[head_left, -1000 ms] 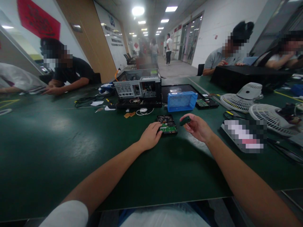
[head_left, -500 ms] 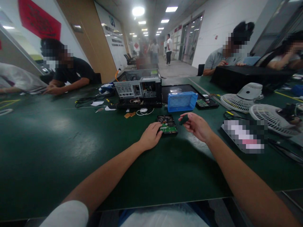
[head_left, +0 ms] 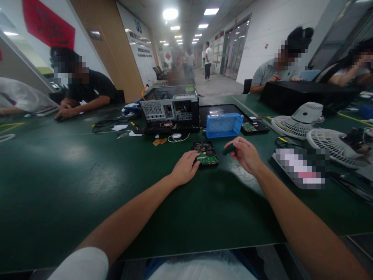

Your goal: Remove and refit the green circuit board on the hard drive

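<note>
A hard drive [head_left: 206,149] lies on the green table with its green circuit board facing up. My left hand [head_left: 185,168] grips its left edge, thumb and fingers closed on the near side. In my right hand [head_left: 244,154] is a small screwdriver [head_left: 229,149] with a dark handle, held between thumb and fingers. Its thin shaft points left toward the drive's right edge; whether the tip touches it I cannot tell. Just behind the drive stands a blue plastic bin [head_left: 224,126], tipped so its inside faces me.
An open computer case [head_left: 170,107] stands behind the drive. Another hard drive [head_left: 255,128] lies beside the bin. White fan parts [head_left: 294,122] and a blurred box [head_left: 300,167] are on the right. Cables [head_left: 109,123] lie at left. Several people sit around the table.
My right hand has shifted slightly, and the screwdriver has turned, its handle now more level and its shaft pointing at the drive. My left hand and the hard drive have stayed put.
</note>
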{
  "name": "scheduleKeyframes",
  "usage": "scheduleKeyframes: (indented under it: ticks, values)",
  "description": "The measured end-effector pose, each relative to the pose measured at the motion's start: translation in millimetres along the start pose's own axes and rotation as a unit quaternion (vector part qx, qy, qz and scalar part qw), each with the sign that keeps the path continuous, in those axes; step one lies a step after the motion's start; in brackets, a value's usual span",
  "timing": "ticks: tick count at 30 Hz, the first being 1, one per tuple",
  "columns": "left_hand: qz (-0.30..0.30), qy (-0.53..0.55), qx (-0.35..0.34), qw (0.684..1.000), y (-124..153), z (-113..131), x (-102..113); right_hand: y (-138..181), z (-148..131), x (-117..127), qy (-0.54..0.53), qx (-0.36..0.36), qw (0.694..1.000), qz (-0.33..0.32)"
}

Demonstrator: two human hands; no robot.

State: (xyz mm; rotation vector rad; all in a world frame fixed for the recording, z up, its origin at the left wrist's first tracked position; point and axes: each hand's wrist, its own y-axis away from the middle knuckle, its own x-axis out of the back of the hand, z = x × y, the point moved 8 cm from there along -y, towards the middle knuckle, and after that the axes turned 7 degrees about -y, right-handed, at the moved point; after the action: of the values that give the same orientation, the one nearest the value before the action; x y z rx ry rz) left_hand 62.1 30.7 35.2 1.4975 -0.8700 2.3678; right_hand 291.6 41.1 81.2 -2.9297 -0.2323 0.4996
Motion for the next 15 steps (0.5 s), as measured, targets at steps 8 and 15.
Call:
scheduleKeyframes:
  ticks: [8,15]
  values:
    - [0.007,-0.007,-0.01,1.0,-0.2,2.3,0.8,-1.7,5.9,3.7,0.033,-0.02,0.999,-0.005]
    - [0.008,-0.011,-0.005,1.0,0.4,0.6,-0.5,0.1,7.8,-5.3,0.042,-0.037,0.998,-0.017]
